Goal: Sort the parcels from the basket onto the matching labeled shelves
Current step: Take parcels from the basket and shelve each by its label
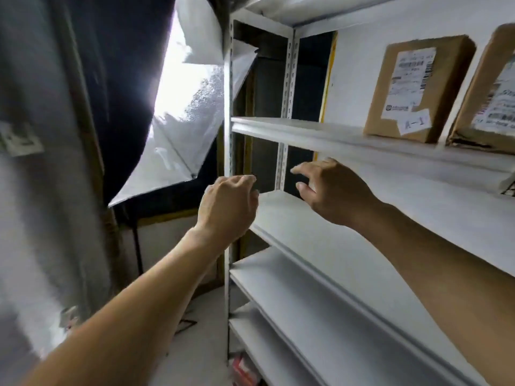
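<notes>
Both bare forearms reach up toward a white metal shelf unit (320, 240) with smooth flat boards. Left hand (228, 207) hangs loosely curled, holding nothing, by the corner post. Right hand (331, 188) hovers over a board, fingers spread, empty. Two brown cardboard parcels (415, 87) with white labels stand upright one shelf higher.

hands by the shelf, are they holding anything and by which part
Nothing is held. The left hand has loosely curled fingers and the right hand has spread fingers; both are empty in front of the shelf. The two parcels stand untouched on the shelf above.
</notes>
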